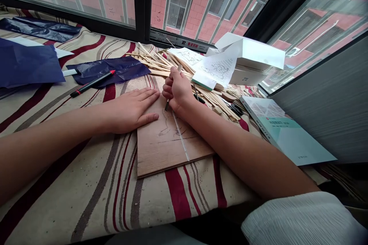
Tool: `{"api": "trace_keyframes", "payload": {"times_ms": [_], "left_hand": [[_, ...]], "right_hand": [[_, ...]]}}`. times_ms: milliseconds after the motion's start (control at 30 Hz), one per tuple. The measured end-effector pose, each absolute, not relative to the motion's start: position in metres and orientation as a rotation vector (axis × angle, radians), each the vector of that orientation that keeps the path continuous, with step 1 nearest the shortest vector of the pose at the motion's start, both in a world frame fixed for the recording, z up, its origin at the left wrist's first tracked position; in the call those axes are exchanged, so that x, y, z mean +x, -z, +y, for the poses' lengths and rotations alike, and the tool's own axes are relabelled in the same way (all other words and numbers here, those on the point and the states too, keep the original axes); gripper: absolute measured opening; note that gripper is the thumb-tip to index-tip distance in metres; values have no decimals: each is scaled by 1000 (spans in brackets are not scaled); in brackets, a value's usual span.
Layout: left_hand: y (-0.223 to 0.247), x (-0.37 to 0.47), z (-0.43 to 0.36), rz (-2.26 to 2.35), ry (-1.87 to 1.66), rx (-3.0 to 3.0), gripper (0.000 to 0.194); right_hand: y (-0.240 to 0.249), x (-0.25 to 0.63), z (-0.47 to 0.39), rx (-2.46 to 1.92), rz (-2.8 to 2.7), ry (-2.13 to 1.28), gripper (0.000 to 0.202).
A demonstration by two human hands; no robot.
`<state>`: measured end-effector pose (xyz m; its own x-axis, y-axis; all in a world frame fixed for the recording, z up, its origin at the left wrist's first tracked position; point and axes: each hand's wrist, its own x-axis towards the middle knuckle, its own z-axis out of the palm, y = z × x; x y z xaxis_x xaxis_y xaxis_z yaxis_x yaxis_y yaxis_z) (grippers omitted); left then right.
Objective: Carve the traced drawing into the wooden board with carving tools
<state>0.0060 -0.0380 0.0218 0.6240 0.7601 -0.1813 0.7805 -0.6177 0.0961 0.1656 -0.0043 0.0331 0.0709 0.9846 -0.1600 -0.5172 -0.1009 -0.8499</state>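
A thin wooden board (161,153) with dark line drawing and a pale stripe down it lies on the striped cloth. My left hand (135,109) rests flat on its upper left part, fingers stretched toward the right. My right hand (178,91) is wrapped round a carving chisel (167,105). The light end of its handle sticks out above the fist, and its dark metal tip points down at the drawn lines. Whether the tip touches the wood I cannot tell. Most of the handle is hidden by the fingers.
Behind the board lie several thin wooden strips (155,65), printed drawings (218,69) and a white box (253,57). Black-handled scissors (234,109) and a pale green book (283,128) sit right. Left are a marker (92,84) and dark blue carbon sheets (28,63). Windows (201,4) border the back.
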Motion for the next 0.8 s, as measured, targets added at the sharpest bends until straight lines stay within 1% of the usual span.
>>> {"api": "trace_keyframes", "payload": {"times_ms": [133, 300, 433, 633, 800], "left_hand": [[-21, 5, -38, 1278, 163, 2689, 92], [-20, 4, -39, 1247, 103, 2713, 89], [-19, 4, -39, 1208, 72, 2725, 86], [-20, 3, -38, 1155, 25, 2736, 79], [-18, 1, -36, 1089, -64, 2753, 68]], "right_hand": [[-41, 167, -8, -904, -655, -1539, 45], [-51, 168, -21, -785, -1057, -1495, 51], [-49, 169, -22, -733, -1162, -1524, 58], [-46, 160, -22, -760, -1175, -1486, 54], [-46, 156, -29, -821, -1352, -1400, 47]]}}
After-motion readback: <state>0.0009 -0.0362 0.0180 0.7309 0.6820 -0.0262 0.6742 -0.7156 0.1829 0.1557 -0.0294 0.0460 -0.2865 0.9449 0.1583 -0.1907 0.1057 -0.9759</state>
